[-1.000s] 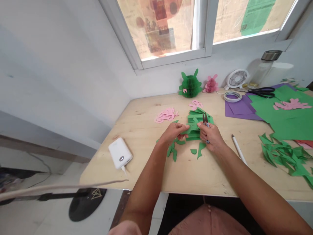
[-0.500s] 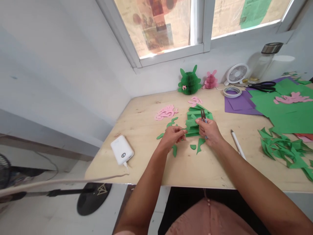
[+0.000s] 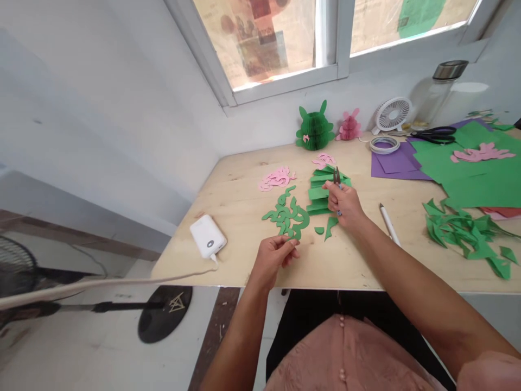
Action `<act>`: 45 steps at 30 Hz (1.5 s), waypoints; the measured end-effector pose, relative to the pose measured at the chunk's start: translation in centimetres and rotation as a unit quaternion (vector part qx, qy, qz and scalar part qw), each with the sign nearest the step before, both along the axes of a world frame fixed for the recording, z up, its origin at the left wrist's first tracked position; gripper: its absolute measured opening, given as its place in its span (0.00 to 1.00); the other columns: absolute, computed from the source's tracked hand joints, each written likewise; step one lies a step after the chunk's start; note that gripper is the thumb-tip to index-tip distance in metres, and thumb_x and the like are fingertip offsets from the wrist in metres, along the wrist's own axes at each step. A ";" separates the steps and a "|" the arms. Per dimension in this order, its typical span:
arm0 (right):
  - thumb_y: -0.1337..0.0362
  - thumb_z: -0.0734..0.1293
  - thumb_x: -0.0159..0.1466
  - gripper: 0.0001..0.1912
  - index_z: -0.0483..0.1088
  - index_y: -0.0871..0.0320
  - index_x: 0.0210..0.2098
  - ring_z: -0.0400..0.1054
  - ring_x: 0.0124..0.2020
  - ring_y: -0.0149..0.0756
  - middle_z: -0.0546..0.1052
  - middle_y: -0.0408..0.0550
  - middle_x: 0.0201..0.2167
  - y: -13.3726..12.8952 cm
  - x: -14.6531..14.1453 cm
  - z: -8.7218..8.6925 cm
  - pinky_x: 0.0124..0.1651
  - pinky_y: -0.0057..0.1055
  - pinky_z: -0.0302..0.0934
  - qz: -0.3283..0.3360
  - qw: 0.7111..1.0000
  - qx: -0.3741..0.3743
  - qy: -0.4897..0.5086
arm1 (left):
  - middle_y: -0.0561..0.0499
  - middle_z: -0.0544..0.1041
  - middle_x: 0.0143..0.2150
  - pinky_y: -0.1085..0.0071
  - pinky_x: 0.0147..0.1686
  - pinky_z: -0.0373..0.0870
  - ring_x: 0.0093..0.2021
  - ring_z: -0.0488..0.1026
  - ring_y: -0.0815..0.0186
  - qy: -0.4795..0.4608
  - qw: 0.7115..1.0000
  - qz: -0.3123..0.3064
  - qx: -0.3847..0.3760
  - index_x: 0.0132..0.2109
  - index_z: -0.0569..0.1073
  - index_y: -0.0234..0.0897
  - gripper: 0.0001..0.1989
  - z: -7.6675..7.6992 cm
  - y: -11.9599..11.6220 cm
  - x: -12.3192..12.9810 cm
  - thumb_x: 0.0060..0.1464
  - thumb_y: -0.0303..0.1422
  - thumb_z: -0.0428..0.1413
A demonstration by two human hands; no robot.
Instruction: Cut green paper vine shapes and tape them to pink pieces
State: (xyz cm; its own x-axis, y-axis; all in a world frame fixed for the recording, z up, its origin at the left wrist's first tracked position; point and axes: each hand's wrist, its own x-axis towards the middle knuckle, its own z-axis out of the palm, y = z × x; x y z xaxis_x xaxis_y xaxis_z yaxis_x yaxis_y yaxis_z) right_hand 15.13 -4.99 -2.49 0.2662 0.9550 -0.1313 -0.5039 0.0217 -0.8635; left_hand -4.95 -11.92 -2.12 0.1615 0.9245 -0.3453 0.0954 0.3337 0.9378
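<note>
Gripping scissors (image 3: 336, 176) whose blades point away from the body, the right hand (image 3: 345, 203) is the nearer one to the pleated green paper (image 3: 318, 194); that paper lies just left of this grip and partly behind it, its folds running sideways. The left grip (image 3: 273, 256) is held narrow, fingertips meeting the near edge of the green cut-outs (image 3: 302, 218), which spread beyond it on the desk (image 3: 240, 217); whether it pinches one, I cannot tell.
</note>
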 end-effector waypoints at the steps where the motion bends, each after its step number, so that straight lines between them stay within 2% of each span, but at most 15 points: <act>1: 0.57 0.75 0.50 0.15 0.68 0.59 0.25 0.45 0.10 0.19 0.56 0.31 0.10 0.0 0.0 0.0 0.12 0.21 0.39 -0.002 1.000 0.000 0.004 | 0.53 0.73 0.20 0.77 0.17 0.53 0.16 0.60 0.76 0.005 1.000 0.005 0.001 0.27 0.74 0.32 0.11 0.0 -0.2 -0.2 0.42 0.38 0.61; 7: 0.58 0.70 0.56 0.12 0.65 0.57 0.26 0.43 0.09 0.20 0.52 0.30 0.11 0.7 1.4 0.7 0.12 0.21 0.40 -0.031 0.999 0.001 0.034 | 0.53 0.73 0.18 0.77 0.16 0.52 0.15 0.60 0.75 0.055 0.998 0.001 0.010 0.27 0.75 0.32 0.10 -0.5 0.1 -1.3 0.43 0.37 0.60; 12: 0.61 0.67 0.59 0.09 0.65 0.58 0.26 0.43 0.10 0.20 0.52 0.30 0.11 0.7 2.2 3.3 0.12 0.21 0.40 -0.049 0.998 0.013 0.040 | 0.53 0.72 0.18 0.77 0.16 0.52 0.14 0.60 0.75 0.081 0.996 0.025 0.034 0.26 0.74 0.33 0.12 -1.0 0.7 -2.3 0.42 0.39 0.60; 15: 0.65 0.70 0.56 0.07 0.67 0.59 0.26 0.45 0.10 0.19 0.55 0.32 0.11 -0.4 2.3 4.8 0.13 0.21 0.39 -0.023 0.999 0.030 0.004 | 0.53 0.72 0.18 0.77 0.15 0.51 0.14 0.60 0.75 0.082 0.994 0.051 0.048 0.26 0.75 0.33 0.13 -1.3 0.9 -3.1 0.41 0.41 0.61; 17: 0.65 0.71 0.54 0.07 0.69 0.60 0.26 0.45 0.11 0.19 0.56 0.33 0.11 -1.4 2.4 5.3 0.13 0.22 0.38 0.026 0.997 0.037 -0.069 | 0.52 0.72 0.18 0.77 0.15 0.51 0.15 0.59 0.75 0.083 0.993 0.058 0.053 0.25 0.74 0.33 0.14 -1.4 1.1 -3.5 0.41 0.42 0.61; 20: 0.64 0.73 0.52 0.09 0.71 0.62 0.25 0.42 0.12 0.18 0.56 0.33 0.11 -3.2 3.0 5.0 0.13 0.22 0.34 0.074 0.986 0.004 -0.150 | 0.52 0.72 0.18 0.77 0.15 0.51 0.15 0.60 0.75 0.090 0.993 0.050 0.056 0.25 0.74 0.33 0.15 -1.5 1.3 -3.9 0.41 0.42 0.61; 25: 0.62 0.75 0.48 0.11 0.71 0.62 0.24 0.42 0.13 0.19 0.55 0.34 0.12 -5.6 4.9 3.7 0.15 0.22 0.33 0.053 0.977 -0.055 -0.198 | 0.53 0.71 0.18 0.76 0.17 0.52 0.15 0.59 0.74 0.120 0.991 0.017 0.061 0.27 0.74 0.33 0.12 -1.5 2.4 -4.5 0.46 0.39 0.57; 27: 0.61 0.74 0.48 0.11 0.72 0.61 0.25 0.41 0.13 0.20 0.53 0.34 0.12 -6.4 6.1 3.4 0.15 0.23 0.33 0.034 0.976 -0.063 -0.206 | 0.53 0.71 0.18 0.75 0.18 0.54 0.15 0.60 0.73 0.168 0.983 0.000 0.071 0.28 0.74 0.34 0.10 -1.4 2.9 -4.7 0.48 0.37 0.55; 29: 0.61 0.74 0.49 0.11 0.73 0.62 0.26 0.41 0.14 0.20 0.52 0.34 0.12 -7.0 7.3 3.4 0.16 0.24 0.32 0.008 0.975 -0.067 -0.213 | 0.53 0.71 0.18 0.73 0.21 0.58 0.17 0.64 0.69 0.269 0.956 0.005 0.120 0.33 0.75 0.35 0.08 -1.4 3.0 -4.8 0.50 0.35 0.54; 32: 0.61 0.74 0.49 0.11 0.73 0.63 0.25 0.42 0.14 0.20 0.52 0.35 0.13 -7.9 9.1 3.3 0.17 0.27 0.32 -0.033 0.973 -0.076 -0.215 | 0.49 0.75 0.27 0.69 0.30 0.64 0.28 0.72 0.62 0.433 0.862 0.062 0.255 0.43 0.75 0.36 0.12 -1.6 2.2 -4.1 0.53 0.32 0.53; 34: 0.61 0.74 0.48 0.11 0.74 0.63 0.25 0.42 0.14 0.20 0.53 0.35 0.13 -8.5 9.9 3.2 0.18 0.28 0.31 -0.049 0.972 -0.079 -0.214 | 0.45 0.77 0.35 0.67 0.37 0.66 0.37 0.74 0.59 0.476 0.809 0.071 0.339 0.46 0.74 0.36 0.13 -1.7 1.3 -3.0 0.56 0.31 0.51; 37: 0.60 0.75 0.48 0.12 0.74 0.62 0.25 0.41 0.15 0.21 0.52 0.35 0.14 -9.4 10.2 3.1 0.18 0.28 0.31 -0.063 0.971 -0.081 -0.217 | 0.44 0.77 0.41 0.65 0.44 0.66 0.44 0.72 0.57 0.483 0.766 -0.033 0.423 0.44 0.74 0.36 0.11 -1.9 0.3 -0.3 0.57 0.31 0.51; 40: 0.59 0.75 0.48 0.13 0.74 0.62 0.26 0.41 0.15 0.21 0.52 0.35 0.14 -10.3 9.9 2.9 0.18 0.28 0.31 -0.078 0.967 -0.090 -0.223 | 0.45 0.76 0.45 0.64 0.47 0.66 0.46 0.70 0.58 0.460 0.749 -0.157 0.450 0.44 0.73 0.36 0.10 -1.8 0.4 2.7 0.56 0.33 0.54; 42: 0.58 0.75 0.48 0.14 0.74 0.62 0.25 0.41 0.15 0.21 0.51 0.35 0.14 -10.8 9.7 2.7 0.18 0.27 0.32 -0.086 0.967 -0.094 -0.223 | 0.44 0.75 0.46 0.62 0.47 0.66 0.47 0.70 0.56 0.468 0.737 -0.195 0.446 0.44 0.73 0.35 0.11 -1.7 0.8 4.3 0.55 0.35 0.56; 45: 0.55 0.76 0.47 0.16 0.73 0.61 0.25 0.41 0.15 0.21 0.52 0.34 0.14 -11.6 9.9 2.3 0.17 0.27 0.32 -0.091 0.969 -0.084 -0.213 | 0.41 0.75 0.43 0.60 0.44 0.68 0.45 0.70 0.54 0.507 0.704 -0.236 0.438 0.42 0.73 0.32 0.11 -1.8 1.7 6.1 0.56 0.35 0.55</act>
State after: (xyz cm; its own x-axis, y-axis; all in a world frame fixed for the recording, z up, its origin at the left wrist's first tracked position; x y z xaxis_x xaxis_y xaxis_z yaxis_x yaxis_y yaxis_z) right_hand 25.01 -16.59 -0.20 0.4924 0.8617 -0.1225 -0.1025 -0.0824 -0.9913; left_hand 1.13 -10.22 -3.88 0.6035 0.7804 0.1637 0.7702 -0.6236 0.1335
